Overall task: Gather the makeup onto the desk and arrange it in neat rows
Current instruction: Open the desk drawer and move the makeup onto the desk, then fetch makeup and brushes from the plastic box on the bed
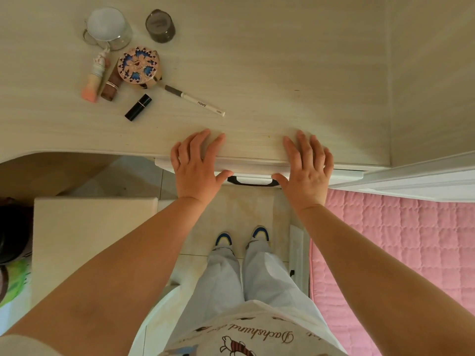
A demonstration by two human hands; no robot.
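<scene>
- Left hand point(196, 163) and right hand point(307, 163) are lying flat on the front edge of the pale wood-grain desk point(282, 73), fingers spread, holding nothing; thumbs are hanging over the white drawer front point(252, 167), either side of its black handle point(250, 181).
- Makeup is sitting in a loose cluster at the desk's far left: a round pink-and-blue patterned compact point(137, 65), a black lipstick tube point(138, 107), a white eyeliner pencil point(195, 100), a peach tube point(95, 78) and a brown tube point(111, 86).
- A clear glass mug point(108, 28) and a grey glass jar point(160, 25) are standing behind them.
</scene>
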